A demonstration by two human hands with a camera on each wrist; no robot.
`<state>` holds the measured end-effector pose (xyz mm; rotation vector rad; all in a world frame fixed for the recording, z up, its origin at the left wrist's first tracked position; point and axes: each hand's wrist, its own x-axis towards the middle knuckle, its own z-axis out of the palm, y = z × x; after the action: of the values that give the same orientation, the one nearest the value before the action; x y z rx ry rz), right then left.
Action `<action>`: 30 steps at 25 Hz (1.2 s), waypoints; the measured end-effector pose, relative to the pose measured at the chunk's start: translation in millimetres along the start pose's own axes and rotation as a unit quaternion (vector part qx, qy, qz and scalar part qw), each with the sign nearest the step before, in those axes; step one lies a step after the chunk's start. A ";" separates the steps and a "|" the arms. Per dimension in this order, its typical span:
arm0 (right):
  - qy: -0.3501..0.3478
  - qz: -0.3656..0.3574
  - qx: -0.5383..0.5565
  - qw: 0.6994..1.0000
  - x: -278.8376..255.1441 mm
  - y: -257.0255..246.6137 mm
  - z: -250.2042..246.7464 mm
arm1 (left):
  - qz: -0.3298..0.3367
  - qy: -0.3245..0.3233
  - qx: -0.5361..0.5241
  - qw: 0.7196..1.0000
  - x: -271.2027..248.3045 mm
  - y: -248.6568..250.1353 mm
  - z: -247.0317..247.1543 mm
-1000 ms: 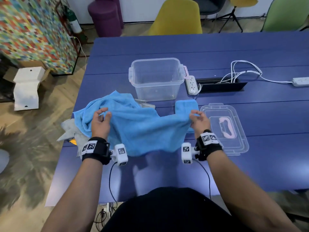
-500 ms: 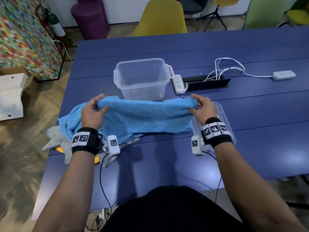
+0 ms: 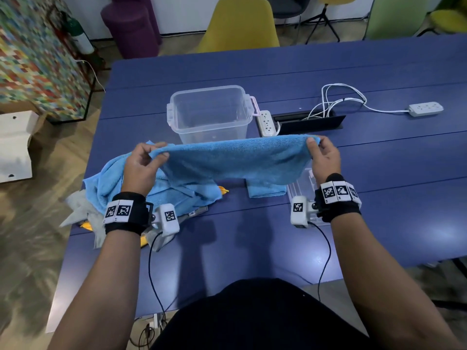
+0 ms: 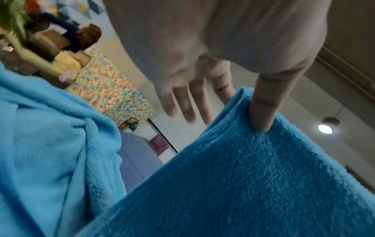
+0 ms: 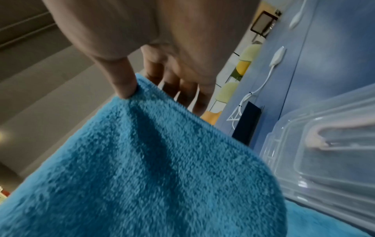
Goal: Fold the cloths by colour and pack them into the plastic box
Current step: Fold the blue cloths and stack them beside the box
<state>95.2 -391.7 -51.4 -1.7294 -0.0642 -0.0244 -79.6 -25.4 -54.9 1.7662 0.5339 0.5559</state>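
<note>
I hold a blue cloth [image 3: 235,159] stretched in the air above the table. My left hand [image 3: 151,154] pinches its left top corner, thumb on the near side [image 4: 261,112]. My right hand [image 3: 317,147] pinches the right top corner [image 5: 125,86]. Behind the cloth stands the clear plastic box [image 3: 211,113], open with nothing inside. A second blue cloth [image 3: 111,178] lies crumpled on the table at the left. A small folded blue cloth [image 3: 265,190] lies under the hanging one. Grey and yellow cloths [image 3: 83,218] poke out at the table's left edge.
The box's clear lid [image 3: 303,183] lies by my right wrist [image 5: 324,144]. A white power strip [image 3: 266,122], a black cable tray [image 3: 310,123] with white cords and another strip [image 3: 425,108] lie at the back right. Chairs stand beyond the blue table [image 3: 391,198].
Both hands lifted the blue cloth off the pile and pulled it taut, raising its top edge to the front of the box. The folded blue cloth beneath came into view.
</note>
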 end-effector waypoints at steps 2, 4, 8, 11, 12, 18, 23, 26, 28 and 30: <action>0.041 0.002 -0.050 0.998 -9.3 7.3 2.3 | -0.010 -0.010 -0.052 0.999 -8.0 4.0 8.0; 0.068 0.024 -0.097 0.993 -17.6 20.6 0.7 | -0.004 -0.001 -0.019 1.000 -22.4 -0.7 22.6; -0.040 0.206 -0.283 0.936 -35.1 67.1 -18.6 | -0.145 -0.070 0.053 0.985 -60.1 -64.9 39.0; -0.024 0.238 -0.285 0.928 -62.3 103.1 -22.5 | -0.240 -0.092 0.148 0.955 -99.5 -115.1 43.3; -0.009 0.230 -0.275 0.933 -72.9 115.3 -21.4 | -0.250 -0.058 0.172 0.951 -112.5 -125.0 45.1; -0.171 0.246 -0.375 0.877 -115.6 160.2 -14.1 | -0.288 -0.107 0.316 0.898 -144.9 -156.5 37.7; -0.191 0.220 -0.368 0.883 -116.3 150.6 0.3 | -0.305 -0.099 0.330 0.888 -136.0 -147.7 37.3; -0.259 0.200 -0.397 0.857 -118.5 145.4 10.1 | -0.325 -0.047 0.307 0.893 -136.3 -143.3 24.4; -0.247 0.192 -0.420 0.852 -120.2 141.2 17.5 | -0.306 -0.066 0.311 0.897 -140.7 -140.6 19.1; -0.208 0.190 -0.377 0.882 -122.5 132.3 25.2 | -0.278 -0.090 0.303 0.907 -143.0 -131.5 26.0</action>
<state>-20.1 -391.2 -192.4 -2.4747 -0.0313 0.7005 -185.2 -100.3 -202.0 2.0813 1.1157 -0.2071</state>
